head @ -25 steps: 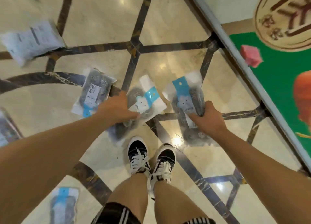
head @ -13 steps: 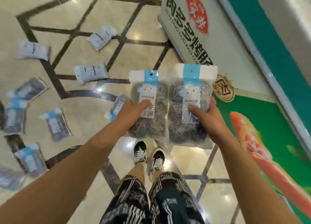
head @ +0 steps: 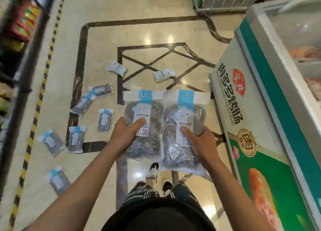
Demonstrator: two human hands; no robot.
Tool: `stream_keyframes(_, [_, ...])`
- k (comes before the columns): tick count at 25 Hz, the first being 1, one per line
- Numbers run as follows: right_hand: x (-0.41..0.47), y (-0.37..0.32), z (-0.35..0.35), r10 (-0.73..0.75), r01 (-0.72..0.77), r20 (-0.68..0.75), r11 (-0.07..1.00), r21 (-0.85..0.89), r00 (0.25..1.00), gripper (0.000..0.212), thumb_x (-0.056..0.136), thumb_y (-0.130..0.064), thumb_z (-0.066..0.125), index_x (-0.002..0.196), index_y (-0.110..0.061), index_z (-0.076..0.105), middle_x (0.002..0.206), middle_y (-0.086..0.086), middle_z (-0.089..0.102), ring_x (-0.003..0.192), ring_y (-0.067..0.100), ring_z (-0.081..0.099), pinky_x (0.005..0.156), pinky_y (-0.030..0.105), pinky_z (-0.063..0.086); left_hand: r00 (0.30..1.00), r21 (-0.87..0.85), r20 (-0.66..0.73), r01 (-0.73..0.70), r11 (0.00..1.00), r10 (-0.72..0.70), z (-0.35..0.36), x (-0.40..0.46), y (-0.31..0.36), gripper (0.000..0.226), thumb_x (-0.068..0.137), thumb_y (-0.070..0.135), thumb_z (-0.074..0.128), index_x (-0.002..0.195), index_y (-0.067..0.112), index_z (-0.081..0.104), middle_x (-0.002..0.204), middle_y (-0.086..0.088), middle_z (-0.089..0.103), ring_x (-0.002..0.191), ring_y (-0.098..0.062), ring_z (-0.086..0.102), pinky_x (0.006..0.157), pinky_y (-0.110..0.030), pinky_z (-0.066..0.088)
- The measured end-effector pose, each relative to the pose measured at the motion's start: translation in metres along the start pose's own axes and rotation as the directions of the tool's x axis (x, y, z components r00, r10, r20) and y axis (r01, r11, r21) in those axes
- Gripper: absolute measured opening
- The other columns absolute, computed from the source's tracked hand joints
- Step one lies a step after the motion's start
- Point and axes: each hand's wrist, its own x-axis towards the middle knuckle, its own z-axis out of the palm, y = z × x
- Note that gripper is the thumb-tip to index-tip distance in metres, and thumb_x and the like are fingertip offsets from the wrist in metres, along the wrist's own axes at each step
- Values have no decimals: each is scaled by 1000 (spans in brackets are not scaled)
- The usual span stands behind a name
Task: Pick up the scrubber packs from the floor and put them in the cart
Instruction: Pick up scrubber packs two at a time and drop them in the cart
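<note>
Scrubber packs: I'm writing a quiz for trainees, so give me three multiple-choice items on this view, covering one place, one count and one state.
1. The freezer stands: A) left of the person B) right of the person C) behind the person.
2. Packs held: A) one B) two C) four.
3. The held packs are: A) lying on the floor B) in a cart C) lifted, labels facing the camera.

Answers:
1 B, it fills the right side of the view.
2 B, the left hand grips the left pack and the right hand grips the right pack.
3 C, both are in hand with their printed fronts showing.
</note>
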Motion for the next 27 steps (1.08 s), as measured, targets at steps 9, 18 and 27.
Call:
stream_keyframes(9, [-77,-23,93,-169,259,487,958,-124,857,9,86,-32,81,90,-27,74,78,-20,74,72,-9,71,60,11,53,884,-344,-449,-33,938,-134,-95,-160,-102,53,77,52,81,116,19,67,106,1,79,94,-17,76,90,-42,59])
stream_keyframes(18, [-209,2,229,-193,577,831,797,-177,522,11,86,-33,81,89,-38,71,76,-25,71,71,-16,66,63,15,51,572,-573,-709,-125,810,-413,-164,-315,-237,69,69,71,77,121,27,67,109,6,78,98,-18,75,93,-46,58])
stream_keyframes(27, [-397,68,367,-23,614,924,753,-234,381,23,82,-35,83,101,-25,76,89,-11,80,82,7,76,80,34,60,382,-672,-728,-233,702,-570,-276,-466,-373,66,67,61,77,120,23,65,104,5,79,90,-16,77,88,-47,61])
